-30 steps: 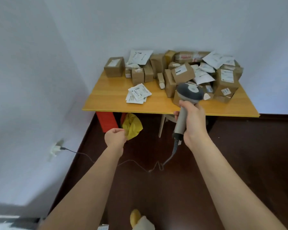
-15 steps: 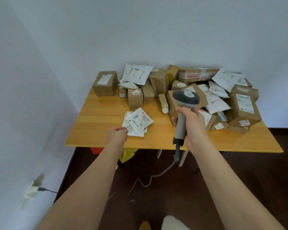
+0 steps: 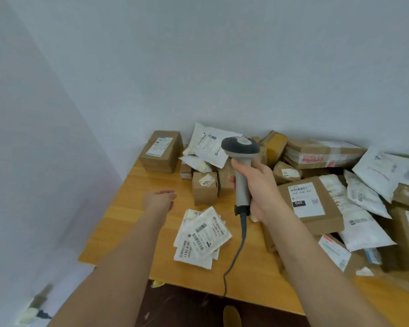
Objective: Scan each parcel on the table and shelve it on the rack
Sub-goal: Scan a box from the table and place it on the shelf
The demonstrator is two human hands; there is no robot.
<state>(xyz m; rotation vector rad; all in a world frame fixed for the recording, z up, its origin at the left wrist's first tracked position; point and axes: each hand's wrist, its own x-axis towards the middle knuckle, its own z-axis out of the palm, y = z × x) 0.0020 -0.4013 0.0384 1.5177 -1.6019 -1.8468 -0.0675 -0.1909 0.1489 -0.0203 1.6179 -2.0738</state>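
Head view now takes in far more of the wooden table (image 3: 137, 223), which fills the lower centre and right since the person has stepped closer. Parcels (image 3: 312, 204) crowd its right and far side; a loose stack of white mailers (image 3: 202, 234) lies lower centre. The right hand (image 3: 260, 185) grips the scanner (image 3: 241, 161) upright, while the left hand (image 3: 159, 200), fingers relaxed and holding nothing, reaches out, so a first pick looks close.
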